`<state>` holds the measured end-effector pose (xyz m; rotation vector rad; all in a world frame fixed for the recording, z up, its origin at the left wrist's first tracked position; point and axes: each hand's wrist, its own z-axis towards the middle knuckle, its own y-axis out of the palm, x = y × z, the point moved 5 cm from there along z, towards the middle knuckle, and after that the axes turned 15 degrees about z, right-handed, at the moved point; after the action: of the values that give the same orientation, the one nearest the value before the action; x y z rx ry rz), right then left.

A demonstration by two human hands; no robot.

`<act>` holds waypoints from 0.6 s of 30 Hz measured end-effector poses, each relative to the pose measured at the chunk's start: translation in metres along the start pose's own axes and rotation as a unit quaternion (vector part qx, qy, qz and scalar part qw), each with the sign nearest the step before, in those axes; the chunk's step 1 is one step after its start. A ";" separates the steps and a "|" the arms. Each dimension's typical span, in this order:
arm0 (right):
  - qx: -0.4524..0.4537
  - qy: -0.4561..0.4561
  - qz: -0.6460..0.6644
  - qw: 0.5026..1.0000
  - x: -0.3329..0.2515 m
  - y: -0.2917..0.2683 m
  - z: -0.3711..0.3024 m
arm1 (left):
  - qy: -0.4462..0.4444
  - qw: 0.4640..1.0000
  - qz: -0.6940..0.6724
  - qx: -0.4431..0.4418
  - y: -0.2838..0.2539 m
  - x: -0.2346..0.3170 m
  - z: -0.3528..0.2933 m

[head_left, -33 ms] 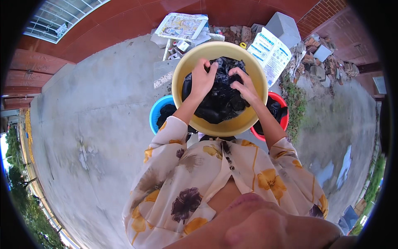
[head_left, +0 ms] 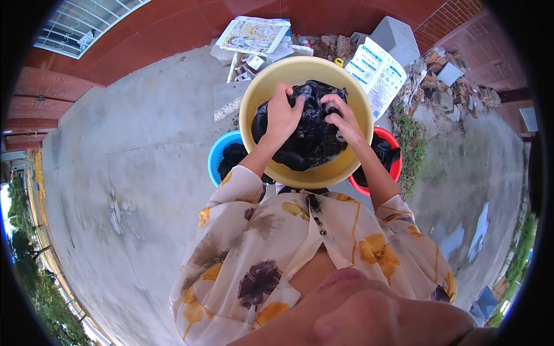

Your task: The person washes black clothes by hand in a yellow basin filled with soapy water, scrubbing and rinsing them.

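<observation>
Black wet cloth [head_left: 309, 141] with whitish suds on it lies bunched in a large tan basin [head_left: 249, 124] in front of me. My left hand [head_left: 283, 114] is closed on the upper left part of the cloth, its fingers curled. Across from it, my right hand [head_left: 344, 120] grips the cloth's right side with bent fingers. A short stretch of cloth shows between the two hands. Folds hide some of the fingertips.
Partly under the tan basin stand a blue basin [head_left: 214, 158] on the left and a red basin [head_left: 396, 167] on the right, both with dark cloth. Beyond are a white printed bag [head_left: 378, 75], a foam box [head_left: 232, 68] of odds and ends, and brick rubble [head_left: 444, 86].
My right hand has shifted slightly left, toward my left hand, and its fingers have curled in more. The cloth between the hands has changed its folds a little.
</observation>
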<state>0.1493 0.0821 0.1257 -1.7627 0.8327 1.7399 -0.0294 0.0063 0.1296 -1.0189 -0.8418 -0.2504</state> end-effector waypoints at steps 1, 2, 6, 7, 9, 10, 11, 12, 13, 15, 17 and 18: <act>0.011 0.054 0.069 0.996 0.015 -0.015 -0.006 | 0.041 0.998 0.055 0.015 -0.009 0.010 -0.012; 0.055 0.084 -0.029 0.994 0.010 -0.015 -0.010 | 0.026 0.980 0.175 -0.090 -0.016 0.019 -0.022; 0.067 0.013 -0.406 0.911 0.040 0.013 -0.007 | 0.043 0.909 0.381 -0.162 0.019 -0.026 -0.050; 0.059 0.019 -0.437 0.898 0.057 0.018 -0.001 | 0.024 0.899 0.388 -0.202 0.036 -0.037 -0.051; 0.038 0.005 -0.496 0.868 0.094 0.017 0.012 | -0.015 0.876 0.426 -0.227 0.066 -0.043 -0.048; 0.034 -0.007 -0.493 0.869 0.105 0.014 0.019 | -0.025 0.875 0.427 -0.226 0.079 -0.046 -0.042; 0.034 -0.018 -0.491 0.871 0.111 0.011 0.026 | -0.032 0.874 0.429 -0.225 0.093 -0.051 -0.038; 0.037 -0.029 -0.489 0.871 0.114 0.007 0.036 | 0.012 0.878 0.448 -0.169 0.099 -0.049 -0.031; 0.055 -0.037 -0.501 0.863 0.136 -0.001 0.044 | 0.013 0.883 0.435 -0.174 0.108 -0.055 -0.026; 0.082 -0.064 -0.522 0.847 0.166 -0.006 0.068 | 0.008 0.893 0.414 -0.175 0.118 -0.065 -0.010; 0.017 0.157 -0.449 0.880 0.188 -0.019 0.092 | 0.022 0.907 0.411 -0.087 0.124 -0.077 -0.001; 0.014 0.154 -0.442 0.884 0.194 -0.023 0.095 | 0.017 0.916 0.394 -0.072 0.128 -0.084 0.004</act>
<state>0.0992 0.1552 -0.0724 -1.9719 0.0818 0.8502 -0.0170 0.0621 -0.0127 -1.4072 -0.3289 0.3658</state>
